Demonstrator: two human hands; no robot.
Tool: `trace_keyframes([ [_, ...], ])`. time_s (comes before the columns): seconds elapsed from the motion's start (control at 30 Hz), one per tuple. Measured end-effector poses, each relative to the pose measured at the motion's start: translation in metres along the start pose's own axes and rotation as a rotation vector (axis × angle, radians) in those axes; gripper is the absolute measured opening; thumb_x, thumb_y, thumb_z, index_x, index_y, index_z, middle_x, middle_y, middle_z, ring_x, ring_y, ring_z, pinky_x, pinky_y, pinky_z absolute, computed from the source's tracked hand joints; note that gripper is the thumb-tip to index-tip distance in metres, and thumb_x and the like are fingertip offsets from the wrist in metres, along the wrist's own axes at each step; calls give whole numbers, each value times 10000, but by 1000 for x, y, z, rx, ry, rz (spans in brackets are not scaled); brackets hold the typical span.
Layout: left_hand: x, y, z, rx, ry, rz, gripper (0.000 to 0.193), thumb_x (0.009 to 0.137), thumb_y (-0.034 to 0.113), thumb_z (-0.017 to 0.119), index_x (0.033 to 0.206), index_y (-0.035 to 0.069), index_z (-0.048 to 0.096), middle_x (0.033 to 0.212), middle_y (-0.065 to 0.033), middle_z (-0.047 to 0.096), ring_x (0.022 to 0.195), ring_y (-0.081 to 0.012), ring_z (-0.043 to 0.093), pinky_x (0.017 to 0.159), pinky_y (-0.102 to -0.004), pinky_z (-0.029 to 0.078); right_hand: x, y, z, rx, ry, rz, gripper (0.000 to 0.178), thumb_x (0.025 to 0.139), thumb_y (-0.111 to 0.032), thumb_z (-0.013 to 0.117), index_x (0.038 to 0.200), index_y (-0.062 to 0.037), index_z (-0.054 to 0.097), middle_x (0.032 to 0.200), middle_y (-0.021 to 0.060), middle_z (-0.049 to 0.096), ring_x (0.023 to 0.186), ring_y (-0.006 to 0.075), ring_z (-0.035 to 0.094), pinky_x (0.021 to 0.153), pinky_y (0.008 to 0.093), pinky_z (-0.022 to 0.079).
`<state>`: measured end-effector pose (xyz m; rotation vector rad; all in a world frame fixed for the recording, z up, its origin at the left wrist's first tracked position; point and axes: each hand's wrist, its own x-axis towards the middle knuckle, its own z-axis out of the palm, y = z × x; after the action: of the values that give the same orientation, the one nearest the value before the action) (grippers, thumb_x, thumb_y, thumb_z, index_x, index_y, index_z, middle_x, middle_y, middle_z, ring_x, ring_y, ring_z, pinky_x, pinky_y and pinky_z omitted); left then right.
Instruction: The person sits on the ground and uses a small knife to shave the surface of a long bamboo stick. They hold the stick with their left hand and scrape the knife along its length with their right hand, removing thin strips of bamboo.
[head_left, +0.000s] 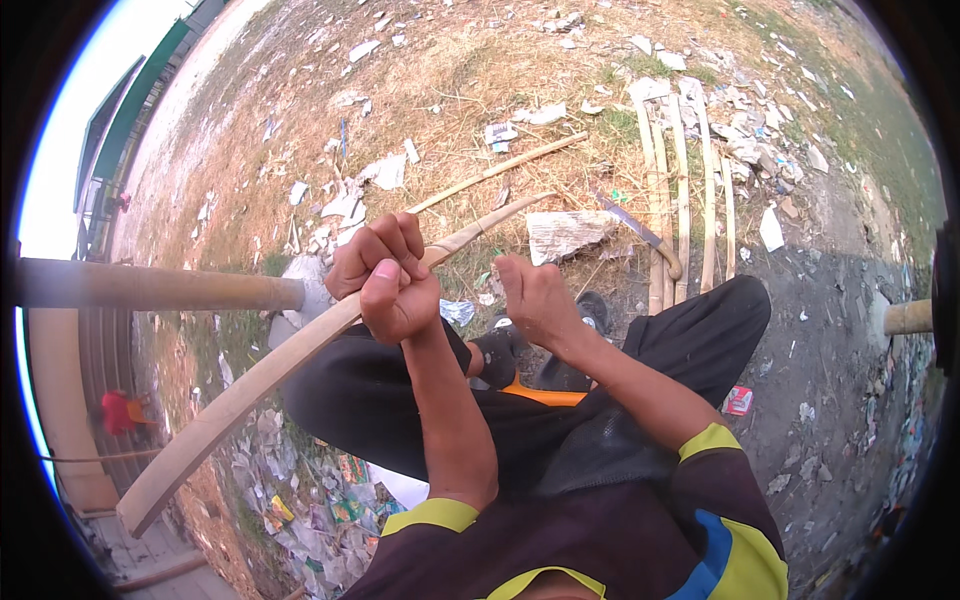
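My left hand (392,278) is closed round a long split bamboo strip (262,366). The strip slants from the lower left, where its end is broad, up to a thin tip beyond my hands. My right hand (543,306) is curled closed just right of the strip, apart from it. Whatever its fingers may hold is hidden. Past my right hand lies a weathered wood block (568,236). Beside the block rests a knife with a long dark blade (632,222) and a curved wooden handle, its handle end against laid-out bamboo strips (681,190).
I sit with my legs folded, an orange seat edge (545,396) between them. Another bamboo strip (500,172) lies ahead on dry grass. Thick round poles stand out at the left (160,287) and right (908,318). Litter (300,510) and paper scraps cover the ground.
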<state>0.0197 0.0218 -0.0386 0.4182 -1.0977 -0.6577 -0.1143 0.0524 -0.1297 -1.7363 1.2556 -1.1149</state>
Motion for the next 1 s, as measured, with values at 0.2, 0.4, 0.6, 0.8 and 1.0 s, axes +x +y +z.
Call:
trace_keyframes([
  [0.2, 1, 3, -1, 22, 49, 2, 196, 652, 156, 452, 546, 116, 292, 467, -28, 306, 430, -96, 207, 483, -270, 207, 1, 1, 0, -70, 2, -55, 393, 981, -293, 434, 733, -10, 548, 543, 249, 513, 537, 446, 554, 500, 505, 439],
  [0.4, 3, 2, -1, 14, 60, -14, 198, 657, 152, 450, 548, 121, 288, 471, -25, 292, 428, -97, 205, 483, -272, 212, 7, 36, -2, -128, -28, 69, 401, 983, -304, 422, 750, -6, 557, 561, 249, 528, 552, 443, 564, 519, 506, 447],
  [0.6, 0, 5, 6, 34, 45, -32, 192, 661, 151, 446, 546, 122, 295, 471, -24, 285, 427, -96, 204, 490, -266, 216, 6, 49, 4, -143, 14, 87, 418, 988, -312, 401, 824, 24, 586, 612, 272, 542, 613, 453, 574, 588, 499, 456],
  [0.8, -5, 8, 5, 71, 47, -22, 191, 650, 155, 449, 546, 117, 293, 471, -26, 283, 431, -98, 208, 492, -274, 207, 6, 16, -7, -54, -69, 138, 473, 985, -344, 404, 748, 22, 590, 618, 284, 557, 611, 465, 578, 578, 500, 468],
  [1.0, -7, 9, 8, 65, 78, -39, 203, 649, 165, 465, 544, 114, 298, 468, -28, 291, 430, -99, 207, 486, -269, 215, 25, 62, -7, -187, -54, 176, 450, 994, -323, 376, 818, 20, 610, 610, 279, 545, 646, 453, 583, 546, 475, 452],
])
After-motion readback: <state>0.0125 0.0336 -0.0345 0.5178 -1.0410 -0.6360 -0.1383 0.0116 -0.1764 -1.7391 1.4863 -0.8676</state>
